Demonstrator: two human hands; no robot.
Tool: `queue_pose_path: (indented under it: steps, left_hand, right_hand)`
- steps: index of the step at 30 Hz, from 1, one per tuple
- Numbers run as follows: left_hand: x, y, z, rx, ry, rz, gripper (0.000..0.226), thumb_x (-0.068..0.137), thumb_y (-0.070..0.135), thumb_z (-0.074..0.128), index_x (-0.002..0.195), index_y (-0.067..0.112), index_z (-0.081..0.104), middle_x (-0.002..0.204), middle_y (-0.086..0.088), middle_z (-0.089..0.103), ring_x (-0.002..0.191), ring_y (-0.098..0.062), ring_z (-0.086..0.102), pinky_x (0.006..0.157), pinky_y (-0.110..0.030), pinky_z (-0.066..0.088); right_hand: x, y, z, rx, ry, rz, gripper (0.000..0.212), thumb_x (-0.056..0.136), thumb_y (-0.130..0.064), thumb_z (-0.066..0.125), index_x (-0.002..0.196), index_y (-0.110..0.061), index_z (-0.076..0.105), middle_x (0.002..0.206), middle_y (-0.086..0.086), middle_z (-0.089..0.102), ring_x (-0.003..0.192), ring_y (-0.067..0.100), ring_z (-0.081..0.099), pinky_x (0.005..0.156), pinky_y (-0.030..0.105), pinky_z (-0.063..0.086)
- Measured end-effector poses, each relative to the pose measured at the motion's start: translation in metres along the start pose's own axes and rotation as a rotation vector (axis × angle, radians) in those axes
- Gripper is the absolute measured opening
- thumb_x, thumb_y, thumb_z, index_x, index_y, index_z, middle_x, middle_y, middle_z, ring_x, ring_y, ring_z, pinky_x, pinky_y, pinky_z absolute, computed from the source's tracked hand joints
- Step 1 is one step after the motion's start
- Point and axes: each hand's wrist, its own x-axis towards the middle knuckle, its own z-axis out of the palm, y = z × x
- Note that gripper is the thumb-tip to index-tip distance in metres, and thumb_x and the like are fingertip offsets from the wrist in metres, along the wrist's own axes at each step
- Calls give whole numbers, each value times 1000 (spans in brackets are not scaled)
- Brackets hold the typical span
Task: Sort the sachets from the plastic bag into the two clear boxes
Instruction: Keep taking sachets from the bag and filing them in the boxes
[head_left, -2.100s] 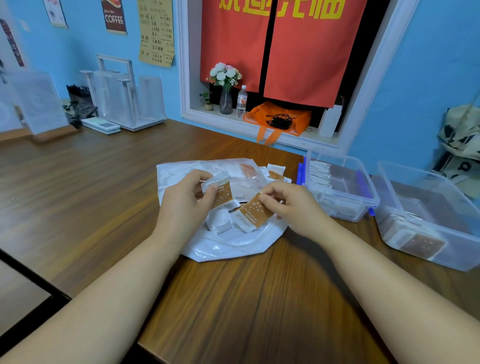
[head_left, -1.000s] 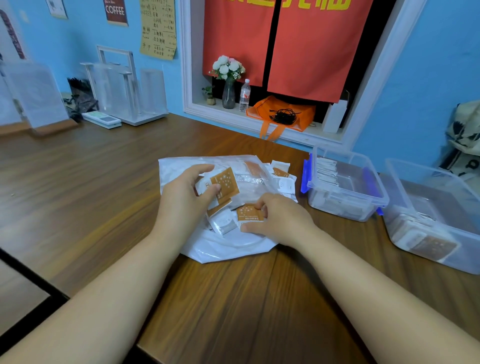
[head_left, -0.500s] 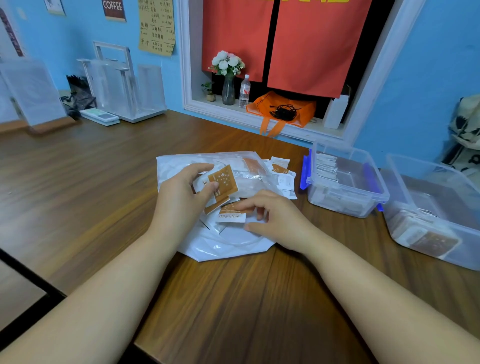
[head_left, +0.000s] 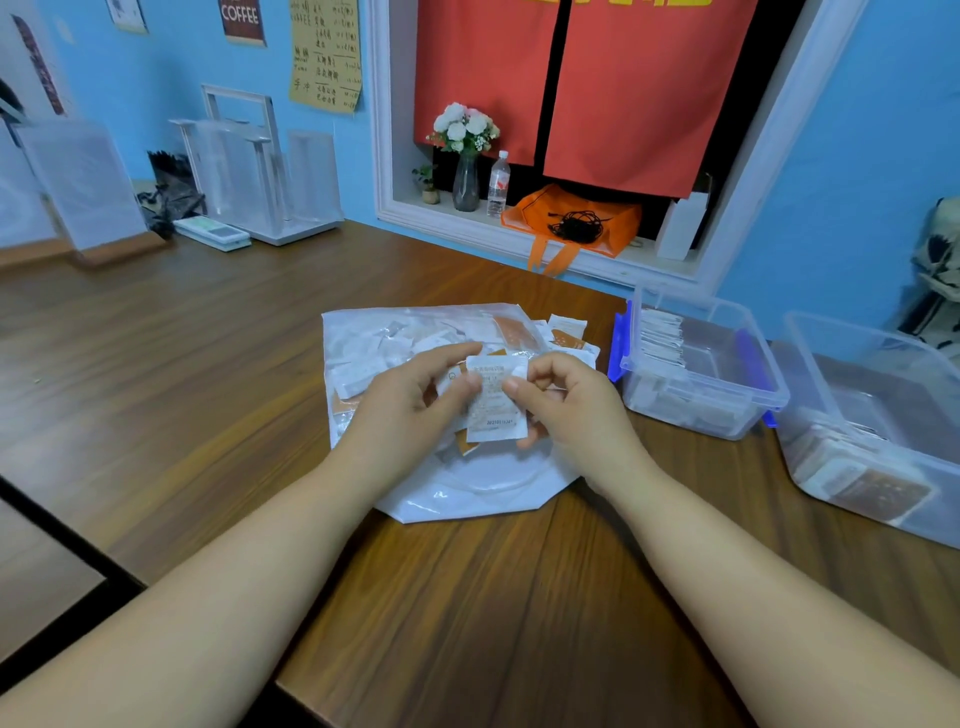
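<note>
The right hand (head_left: 576, 410) has raised a white sachet (head_left: 494, 410) to the left hand (head_left: 410, 408); both pinch it; left clear box (head_left: 727, 399) and right clear box (head_left: 810, 415) hold sachets

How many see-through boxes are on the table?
2. The clear box with blue clips stands just right of the plastic bag. The second clear box stands farther right, partly cut off by the picture's edge. None seems hidden.

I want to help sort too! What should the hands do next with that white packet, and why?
Probably the right hand should carry the white sachet to the blue-latched clear box. The left hand pinches it too, above the plastic bag; that box holds white sachets on edge, while the other clear box shows brown sachets.
</note>
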Motion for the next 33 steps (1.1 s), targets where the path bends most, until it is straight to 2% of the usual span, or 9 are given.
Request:
queue_pose_path:
  steps: [3,5,8,11,14,18,25,29,33]
  left_hand:
    - [1,0,1,31,4,-2,43,81,20,71,122,29,59,91,9,64,55,-1,44,57,-4,35]
    - [3,-2,1,53,26,-13,43,81,20,71,121,31,58,101,6,63,57,-6,44,59,-5,37]
    - [4,-6,-2,62,94,-29,39,84,20,68,120,32,58,91,16,59,59,-12,49,58,-12,42]
    - [6,-8,-7,109,170,-29,35,86,20,65,119,30,58,76,16,54,56,-1,48,54,-10,39]
    - [9,-8,-7,124,193,-41,35,87,19,64,121,27,57,76,17,54,53,6,48,53,-7,37]
    - [11,-5,-6,125,195,-31,35,88,18,62,123,24,57,84,10,56,54,12,48,53,-5,36]
    - [16,0,-7,78,247,17,33,88,18,63,120,26,58,103,15,58,69,12,50,63,1,36]
    - [18,-1,-6,92,242,16,34,88,18,63,121,25,58,102,17,58,73,11,52,65,1,37]
    - [21,-3,-7,78,243,5,34,87,17,64,120,25,59,102,16,59,78,10,53,67,0,38]
  right_hand:
    - [-1,3,-1,-46,18,-26,12,82,-23,70,81,-17,60,78,5,64,61,13,60,59,23,49]
    - [1,9,-6,-230,133,-145,15,78,-26,74,78,-25,60,81,-7,60,76,12,54,69,23,45]
    - [6,15,-19,-552,216,-236,36,76,-33,76,107,-25,60,112,-9,55,109,15,46,90,25,38]
    - [7,21,-26,-583,17,-74,72,77,-36,75,138,-24,40,144,-5,39,133,14,34,105,29,31]
    - [8,28,-23,-597,-138,40,72,84,-36,67,145,-25,30,148,-4,38,134,15,37,103,28,33]
    - [18,24,-26,-544,-32,1,31,97,-25,48,127,-21,55,124,-2,60,114,14,53,85,20,38]
    - [23,9,-31,-240,48,-73,15,98,-16,45,100,-24,58,86,-11,58,79,6,53,71,17,41]
    - [24,16,-27,-314,14,-70,19,94,-19,54,107,-32,48,108,-12,55,104,9,53,88,27,46]
    - [26,5,-25,-477,-254,-89,74,82,-41,69,142,-35,27,126,-26,28,117,-5,28,97,20,28]
